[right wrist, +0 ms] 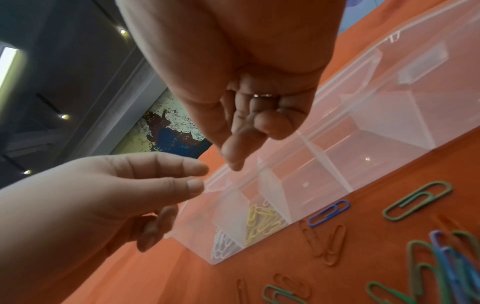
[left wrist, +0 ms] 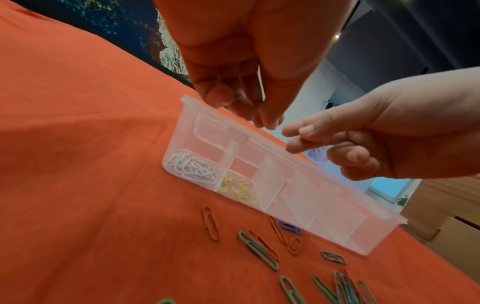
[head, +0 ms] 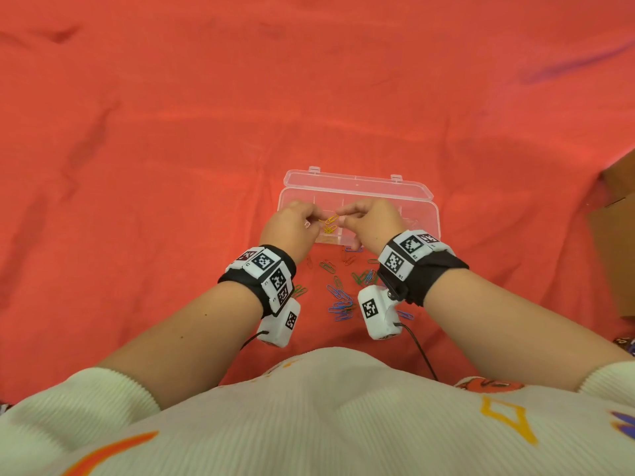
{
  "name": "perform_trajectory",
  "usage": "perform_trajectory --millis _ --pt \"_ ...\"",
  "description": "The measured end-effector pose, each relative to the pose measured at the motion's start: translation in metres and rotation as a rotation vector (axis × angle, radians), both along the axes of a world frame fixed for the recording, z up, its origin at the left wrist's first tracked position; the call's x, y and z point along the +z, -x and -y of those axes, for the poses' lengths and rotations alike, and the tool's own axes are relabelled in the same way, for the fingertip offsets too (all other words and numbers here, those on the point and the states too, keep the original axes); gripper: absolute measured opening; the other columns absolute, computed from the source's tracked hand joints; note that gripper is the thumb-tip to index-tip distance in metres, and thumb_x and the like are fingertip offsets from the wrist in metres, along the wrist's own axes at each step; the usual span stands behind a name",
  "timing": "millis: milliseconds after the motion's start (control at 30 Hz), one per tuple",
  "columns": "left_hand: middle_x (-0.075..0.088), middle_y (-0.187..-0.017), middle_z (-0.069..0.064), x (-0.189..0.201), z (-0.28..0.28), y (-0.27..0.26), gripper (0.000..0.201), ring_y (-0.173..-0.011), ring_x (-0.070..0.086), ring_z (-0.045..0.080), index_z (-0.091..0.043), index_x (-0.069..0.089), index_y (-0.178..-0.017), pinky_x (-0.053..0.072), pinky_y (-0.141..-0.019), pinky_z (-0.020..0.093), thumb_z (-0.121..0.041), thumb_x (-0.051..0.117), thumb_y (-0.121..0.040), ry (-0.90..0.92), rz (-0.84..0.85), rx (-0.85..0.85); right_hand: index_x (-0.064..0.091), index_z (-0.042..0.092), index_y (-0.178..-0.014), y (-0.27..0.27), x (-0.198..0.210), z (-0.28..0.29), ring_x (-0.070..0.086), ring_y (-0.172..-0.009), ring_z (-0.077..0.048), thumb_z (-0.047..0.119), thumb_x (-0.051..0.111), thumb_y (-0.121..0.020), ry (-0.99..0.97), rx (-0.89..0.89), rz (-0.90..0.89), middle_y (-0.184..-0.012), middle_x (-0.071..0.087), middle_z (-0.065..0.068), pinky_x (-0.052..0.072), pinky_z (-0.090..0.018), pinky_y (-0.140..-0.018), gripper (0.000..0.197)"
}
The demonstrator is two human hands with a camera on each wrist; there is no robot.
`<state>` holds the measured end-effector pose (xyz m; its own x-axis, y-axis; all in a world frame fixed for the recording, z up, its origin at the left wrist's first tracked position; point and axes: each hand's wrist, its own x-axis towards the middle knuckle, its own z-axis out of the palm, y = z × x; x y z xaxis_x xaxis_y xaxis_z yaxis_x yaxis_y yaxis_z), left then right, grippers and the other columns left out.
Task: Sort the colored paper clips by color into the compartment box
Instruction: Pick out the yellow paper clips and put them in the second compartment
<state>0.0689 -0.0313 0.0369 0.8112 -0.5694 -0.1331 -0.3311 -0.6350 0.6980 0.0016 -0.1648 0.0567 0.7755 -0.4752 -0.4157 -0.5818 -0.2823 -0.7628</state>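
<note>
Both hands, left hand [head: 292, 223] and right hand [head: 369, 223], hover over the box [head: 424, 201] with fingertips apart and holding nothing, probably because a yellow clip [head: 330, 219] is dropping to its yellow compartment, while other clips [head: 340, 304] wait on the cloth [head: 171, 132].

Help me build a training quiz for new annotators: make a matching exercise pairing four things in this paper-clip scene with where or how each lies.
1. white clips
2. yellow clips
3. green clips
4. lid

A. loose on the red cloth
B. end compartment of the box
C. open, behind the box
D. second compartment, beside the end one

Pairs: 1-B, 2-D, 3-A, 4-C
</note>
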Motion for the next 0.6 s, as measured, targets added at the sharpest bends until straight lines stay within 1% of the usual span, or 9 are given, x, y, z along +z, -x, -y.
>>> perform_trajectory --millis 67,133,200,267,367,467,500,533,600 --pt "0.062 -0.09 -0.003 -0.002 -0.006 0.003 0.016 -0.077 0.049 0.01 -0.024 0.069 -0.094 0.038 -0.072 0.023 -0.016 0.062 -0.082 0.019 0.006 -0.027 0.07 0.019 -0.093 0.007 -0.002 0.002 0.046 -0.024 0.001 0.011 0.06 -0.085 0.065 0.025 0.019 -0.073 0.064 -0.001 0.042 -0.018 -0.041 0.014" --pt "0.058 -0.083 -0.007 -0.007 -0.016 0.006 0.012 -0.074 0.048 0.01 -0.023 0.068 -0.089 0.039 -0.071 0.024 -0.017 0.064 -0.08 0.012 0.007 -0.049 0.07 0.021 -0.089 0.016 -0.004 0.003 0.046 -0.027 0.002 0.012 0.061 -0.083 0.098 0.066 0.022 -0.079 0.067 -0.004 0.04 -0.011 -0.037 0.015" --pt "0.055 -0.079 -0.009 -0.013 -0.028 0.009 0.01 -0.071 0.048 0.009 -0.022 0.067 -0.085 0.042 -0.073 0.027 -0.016 0.068 -0.077 -0.031 -0.022 -0.069 0.07 0.022 -0.088 0.027 -0.006 0.004 0.047 -0.029 0.004 0.014 0.061 -0.083 0.127 0.13 0.002 -0.077 0.065 -0.001 0.037 -0.006 -0.035 0.013" --pt "0.053 -0.078 -0.009 -0.021 -0.039 0.013 0.011 -0.07 0.047 0.007 -0.022 0.067 -0.083 0.042 -0.075 0.027 -0.017 0.072 -0.074 -0.087 -0.062 -0.088 0.071 0.019 -0.091 0.039 -0.01 0.003 0.049 -0.034 0.009 0.014 0.063 -0.084 0.145 0.21 -0.041 -0.073 0.062 0.003 0.037 -0.003 -0.038 0.012" --pt "0.052 -0.083 -0.005 -0.031 -0.054 0.019 0.015 -0.076 0.049 0.012 -0.018 0.067 -0.085 0.039 -0.073 0.024 -0.018 0.075 -0.072 -0.179 -0.103 -0.119 0.072 0.017 -0.092 0.054 -0.018 -0.002 0.05 -0.041 0.014 0.014 0.065 -0.081 0.161 0.365 -0.149 -0.064 0.057 0.011 0.038 -0.004 -0.045 0.013" --pt "0.048 -0.078 -0.009 -0.038 -0.064 0.027 0.017 -0.075 0.05 0.012 -0.019 0.067 -0.084 0.037 -0.071 0.024 -0.02 0.076 -0.07 -0.24 -0.126 -0.136 0.071 0.017 -0.091 0.067 -0.025 -0.012 0.055 -0.059 0.004 0.018 0.069 -0.079 0.222 0.502 -0.252 -0.068 0.057 0.011 0.035 -0.008 -0.054 0.012" --pt "0.046 -0.076 -0.012 -0.039 -0.065 0.03 0.016 -0.076 0.051 0.012 -0.021 0.066 -0.083 0.038 -0.071 0.024 -0.02 0.075 -0.07 -0.247 -0.134 -0.139 0.07 0.016 -0.092 0.07 -0.027 -0.016 0.055 -0.068 -0.005 0.019 0.071 -0.078 0.235 0.537 -0.271 -0.073 0.058 0.008 0.035 -0.009 -0.056 0.015" --pt "0.045 -0.074 -0.012 -0.04 -0.066 0.033 0.015 -0.076 0.052 0.013 -0.022 0.066 -0.083 0.04 -0.072 0.025 -0.02 0.074 -0.071 -0.251 -0.138 -0.151 0.068 0.017 -0.093 0.073 -0.029 -0.02 0.054 -0.072 -0.01 0.021 0.073 -0.076 0.239 0.57 -0.287 -0.077 0.058 0.005 0.035 -0.013 -0.056 0.018" --pt "0.046 -0.078 -0.011 -0.041 -0.064 0.041 0.016 -0.082 0.055 0.015 -0.023 0.066 -0.089 0.045 -0.077 0.028 -0.021 0.072 -0.074 -0.261 -0.129 -0.226 0.062 0.02 -0.093 0.077 -0.033 -0.028 0.05 -0.075 -0.014 0.025 0.077 -0.072 0.265 0.63 -0.303 -0.082 0.055 0.004 0.034 -0.022 -0.057 0.026"
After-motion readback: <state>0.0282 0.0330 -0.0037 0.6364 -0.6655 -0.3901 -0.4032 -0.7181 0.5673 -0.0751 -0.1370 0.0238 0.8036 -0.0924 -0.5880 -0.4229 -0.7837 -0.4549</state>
